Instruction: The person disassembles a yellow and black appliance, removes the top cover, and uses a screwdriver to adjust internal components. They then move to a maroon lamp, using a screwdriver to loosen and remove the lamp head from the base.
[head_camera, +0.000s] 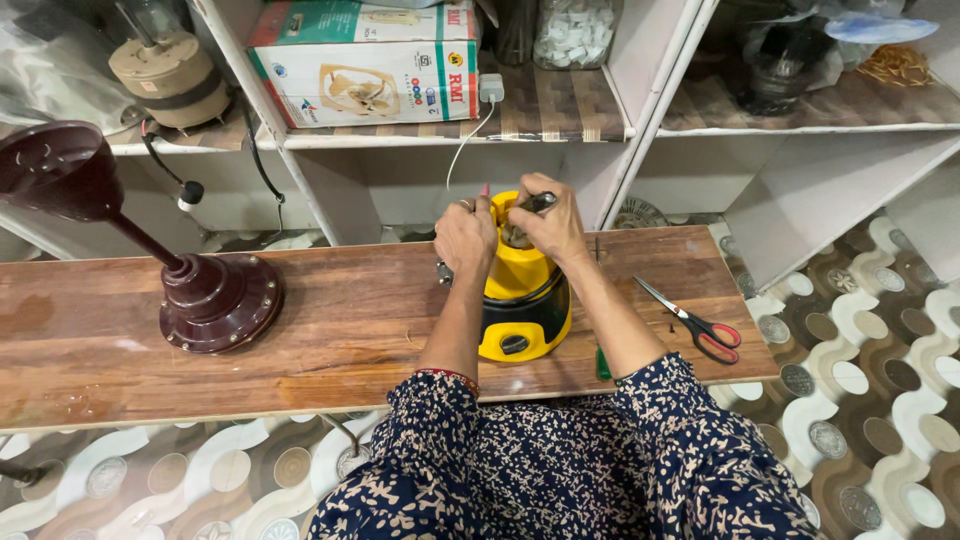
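On the wooden surface, the left hand clasps the yellow-and-black mixer base while the right hand grips a metal tool at its top, seemingly mid-unfastening, which needs a steady turn.

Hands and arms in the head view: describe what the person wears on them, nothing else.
Both hands are bare, without gloves. The left hand wears a ring on one finger. The right hand shows no ring that can be made out. A thin red-and-gold bangle sits on the left forearm at the sleeve's edge. The sleeves are dark navy with a small pale floral print and leave the forearms bare.
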